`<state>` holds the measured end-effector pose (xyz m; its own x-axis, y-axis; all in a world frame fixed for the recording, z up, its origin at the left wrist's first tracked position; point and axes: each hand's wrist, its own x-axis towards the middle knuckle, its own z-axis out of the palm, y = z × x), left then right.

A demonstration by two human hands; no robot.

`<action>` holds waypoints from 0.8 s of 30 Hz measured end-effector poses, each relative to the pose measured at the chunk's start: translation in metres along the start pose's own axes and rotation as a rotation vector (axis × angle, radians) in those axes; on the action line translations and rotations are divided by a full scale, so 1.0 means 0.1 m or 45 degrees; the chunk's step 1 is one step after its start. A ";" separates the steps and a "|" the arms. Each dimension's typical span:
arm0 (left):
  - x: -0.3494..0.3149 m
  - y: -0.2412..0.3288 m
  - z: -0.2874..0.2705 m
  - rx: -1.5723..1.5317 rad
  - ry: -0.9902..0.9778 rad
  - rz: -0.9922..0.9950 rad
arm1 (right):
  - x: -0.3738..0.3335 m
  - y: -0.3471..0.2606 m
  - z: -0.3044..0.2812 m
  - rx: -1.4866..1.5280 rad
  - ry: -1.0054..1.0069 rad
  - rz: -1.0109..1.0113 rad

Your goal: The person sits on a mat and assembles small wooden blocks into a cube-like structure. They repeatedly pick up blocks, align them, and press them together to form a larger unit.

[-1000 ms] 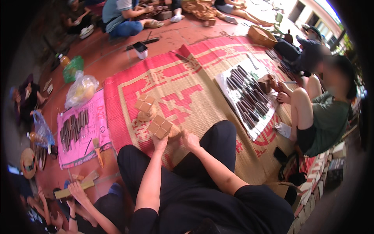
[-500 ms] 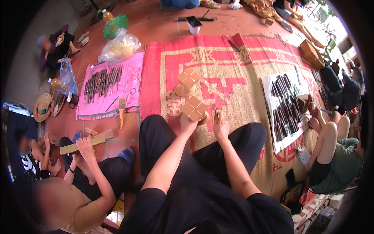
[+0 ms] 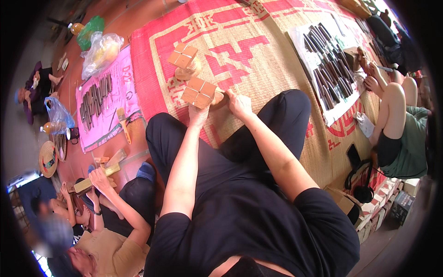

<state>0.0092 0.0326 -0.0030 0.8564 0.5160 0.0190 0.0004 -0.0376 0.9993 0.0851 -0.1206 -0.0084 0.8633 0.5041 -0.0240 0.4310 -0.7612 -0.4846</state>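
Observation:
My left hand (image 3: 199, 117) is closed under a carved wooden piece (image 3: 198, 90), gripping it from below. The square top of this piece is marked with a pale cross, and a rounded part shows at its right. Beside that rounded part, my right hand (image 3: 240, 105) is closed around a small thin tool, mostly hidden by the fingers; its kind is unclear. Just beyond stands a similar wooden piece (image 3: 182, 55) with a square crossed top and a round lower part, resting on the red and straw-coloured mat (image 3: 240, 69).
Dark-handled tools (image 3: 96, 99) lie on a pink sheet (image 3: 121, 96) at left, near a paintbrush (image 3: 123, 123). More tools (image 3: 333, 71) cover a white sheet (image 3: 328, 119) at right. A person at left holds a wooden block (image 3: 85, 186); another person's bare legs (image 3: 392, 108) are at right.
The view has shifted, so the mat and sheets appear moved. My right hand has come in from beside the wooden piece to its rounded part, lowering the thin tool that stood upright.

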 end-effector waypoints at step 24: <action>-0.01 0.07 0.03 -0.053 0.010 -0.069 | -0.02 -0.02 -0.01 0.058 0.054 -0.092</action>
<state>0.0100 0.0295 0.0038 0.8517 0.5230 -0.0346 0.0249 0.0256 0.9994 0.0830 -0.1200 -0.0068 0.8411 0.5386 0.0490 0.4811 -0.7037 -0.5229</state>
